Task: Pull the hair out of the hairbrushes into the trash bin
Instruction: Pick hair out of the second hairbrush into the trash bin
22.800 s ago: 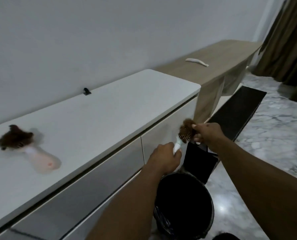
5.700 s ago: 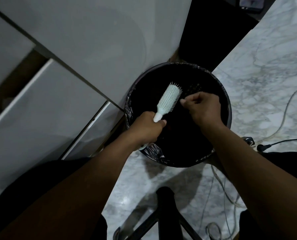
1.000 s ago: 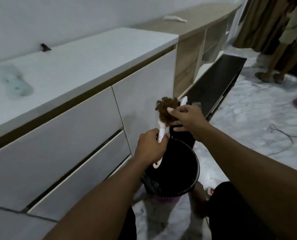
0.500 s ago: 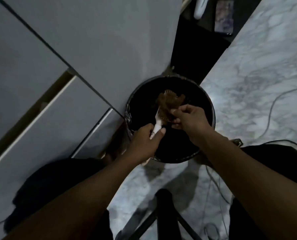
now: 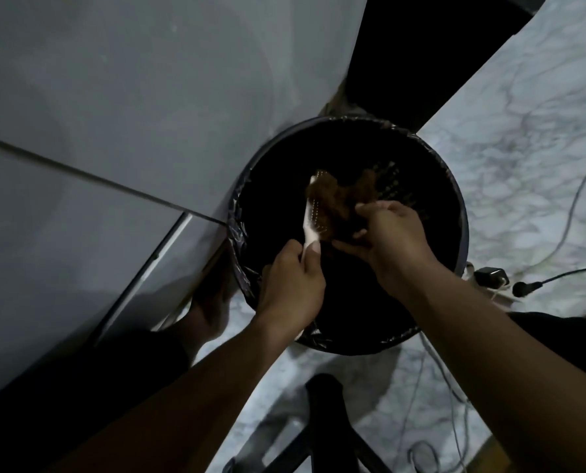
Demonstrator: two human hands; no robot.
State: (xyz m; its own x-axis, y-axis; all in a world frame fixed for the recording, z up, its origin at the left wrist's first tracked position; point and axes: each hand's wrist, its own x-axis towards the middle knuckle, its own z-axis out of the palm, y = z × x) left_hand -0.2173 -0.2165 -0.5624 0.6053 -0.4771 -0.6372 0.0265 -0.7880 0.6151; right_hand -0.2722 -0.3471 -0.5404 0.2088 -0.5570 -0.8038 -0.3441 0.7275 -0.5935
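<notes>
I look straight down into a round black trash bin (image 5: 455,213) lined with a dark bag. My left hand (image 5: 289,285) grips the handle of a pale pink hairbrush (image 5: 310,218), which is held over the bin's opening with its head pointing away from me. A clump of brown hair (image 5: 339,196) clings to the bristles and stretches to the right. My right hand (image 5: 392,238) pinches that hair beside the brush head, over the middle of the bin.
White cabinet fronts (image 5: 131,114) rise on the left, right against the bin. A black panel (image 5: 414,52) stands behind it. Marble floor (image 5: 530,131) on the right carries a plug adapter (image 5: 489,278) and cables. A black stand leg (image 5: 329,421) is below.
The hair clump has come partly off the bristles and stretches rightward with my right hand. A strip of bare bristles now shows on the brush. The view sits closer over the bin.
</notes>
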